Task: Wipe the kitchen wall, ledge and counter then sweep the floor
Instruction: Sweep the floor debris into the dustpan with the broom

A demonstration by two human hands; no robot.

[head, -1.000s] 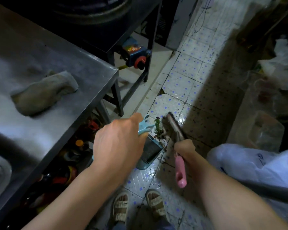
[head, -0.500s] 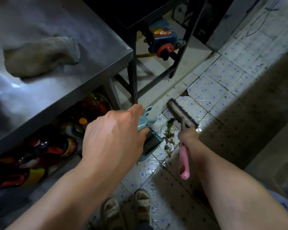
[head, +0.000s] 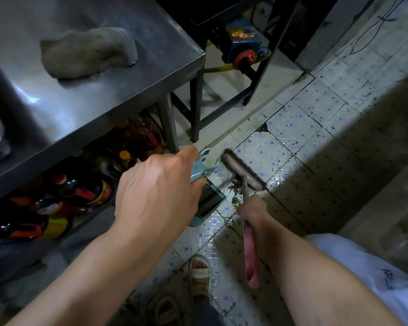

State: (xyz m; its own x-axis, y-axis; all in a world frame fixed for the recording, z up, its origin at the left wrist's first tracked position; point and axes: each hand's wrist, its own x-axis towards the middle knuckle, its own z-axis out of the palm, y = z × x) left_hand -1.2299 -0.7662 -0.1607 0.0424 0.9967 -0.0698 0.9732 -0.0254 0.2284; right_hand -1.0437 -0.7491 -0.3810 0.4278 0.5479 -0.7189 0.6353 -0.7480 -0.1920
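Observation:
My left hand [head: 159, 189] grips the handle of a light blue dustpan [head: 209, 198], whose mouth rests low over the tiled floor [head: 292, 137]. My right hand [head: 253, 211] holds a pink-handled hand brush [head: 243, 170]; its bristle head lies on the floor just right of the dustpan. A small pile of green and reddish scraps [head: 236, 191] sits between brush and pan. A grey cleaning rag [head: 87, 51] lies bunched on the steel counter [head: 118, 97] at the upper left.
Bottles and jars [head: 64, 198] crowd the shelf under the counter. A dark metal stand [head: 224, 97] with a blue and red gas regulator [head: 243, 47] stands behind. A white bag [head: 372, 271] lies at the right. My sandalled feet [head: 198, 276] are at the bottom.
The brush head has swung left toward the dustpan, pushing the scraps closer to its mouth. The camera has shifted slightly; the white bag is back in view.

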